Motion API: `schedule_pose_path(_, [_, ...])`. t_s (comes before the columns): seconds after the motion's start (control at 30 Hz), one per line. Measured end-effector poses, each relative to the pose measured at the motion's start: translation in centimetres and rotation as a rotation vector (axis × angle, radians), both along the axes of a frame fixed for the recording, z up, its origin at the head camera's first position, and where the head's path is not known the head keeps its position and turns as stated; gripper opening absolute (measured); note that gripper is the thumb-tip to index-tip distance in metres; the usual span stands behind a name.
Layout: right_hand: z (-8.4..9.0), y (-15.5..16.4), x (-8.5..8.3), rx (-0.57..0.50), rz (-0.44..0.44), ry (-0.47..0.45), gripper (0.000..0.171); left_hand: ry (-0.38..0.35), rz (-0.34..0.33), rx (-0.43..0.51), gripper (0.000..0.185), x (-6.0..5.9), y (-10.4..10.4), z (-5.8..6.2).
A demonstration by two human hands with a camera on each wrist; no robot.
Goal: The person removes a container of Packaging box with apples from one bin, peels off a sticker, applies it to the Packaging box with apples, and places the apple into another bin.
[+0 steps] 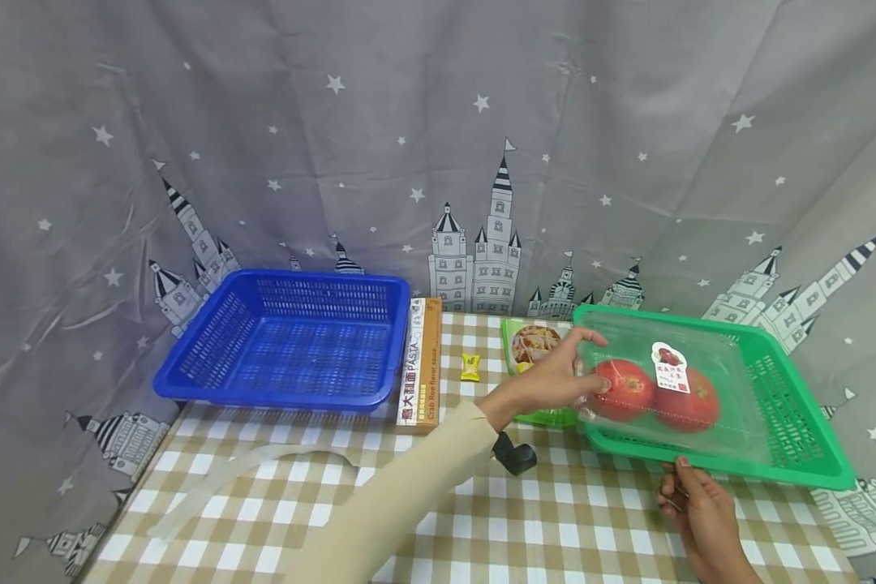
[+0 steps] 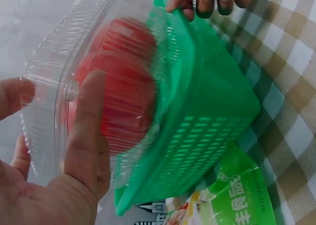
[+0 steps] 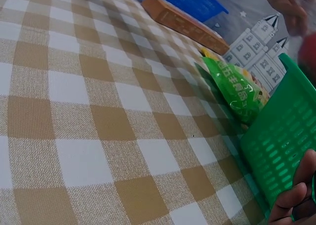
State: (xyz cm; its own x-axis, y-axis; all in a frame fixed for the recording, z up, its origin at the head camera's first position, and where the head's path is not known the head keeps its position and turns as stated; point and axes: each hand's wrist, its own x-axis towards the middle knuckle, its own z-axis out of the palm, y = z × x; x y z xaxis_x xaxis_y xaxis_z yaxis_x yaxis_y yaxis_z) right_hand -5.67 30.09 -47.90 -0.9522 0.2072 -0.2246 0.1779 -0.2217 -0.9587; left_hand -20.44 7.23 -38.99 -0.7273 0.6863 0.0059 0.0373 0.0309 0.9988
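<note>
My left hand (image 1: 555, 377) grips the left edge of a clear plastic clamshell box (image 1: 737, 422), tilted over the green basket (image 1: 803, 405). Two red tomatoes (image 1: 625, 391) show through it, and a white label (image 1: 672, 369) is on top. In the left wrist view, the thumb and fingers (image 2: 86, 121) lie on either side of the box's rim. My right hand (image 1: 704, 511) holds the basket's near rim, its fingers curled below the edge. In the right wrist view, only part of that hand (image 3: 296, 195) shows, beside the basket wall (image 3: 276, 141).
A blue basket (image 1: 285, 401) stands at the left, beside a pasta box (image 1: 419, 365). Right of that lie a small yellow packet (image 1: 470, 367), a green food bag (image 1: 518, 332) and a black object (image 1: 514, 454). A translucent strip (image 1: 248, 466) lies on the checked cloth (image 1: 453, 519).
</note>
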Motion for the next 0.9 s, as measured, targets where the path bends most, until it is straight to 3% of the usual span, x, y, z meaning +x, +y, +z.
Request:
schedule_pose_path(0.1, [0.0, -0.1, 0.0, -0.007, -0.006, 0.000, 0.033, -0.047, 0.004, 0.035, 0.052, 0.0, 1.1, 0.0])
schedule_pose_path(0.23, [0.0, -0.1, 0.0, -0.007, -0.013, -0.014, 0.033, -0.061, 0.022, 0.013, 0.051, 0.2, 2.5, -0.2])
schedule_pose_path(0.53, [0.1, -0.1, 0.1, -0.018, -0.024, -0.008, 0.034, 0.053, 0.131, -0.210, 0.046, 0.6, 4.5, -0.7])
schedule_pose_path(0.73, [0.1, -0.2, 0.0, -0.010, -0.028, -0.012, 0.035, 0.023, 0.173, -0.261, 0.046, 0.8, 5.4, -0.9])
schedule_pose_path(0.9, [0.1, -0.2, -0.1, 0.009, -0.035, -0.032, 0.037, 0.085, 0.178, -0.392, 0.046, 1.1, 6.1, -0.5])
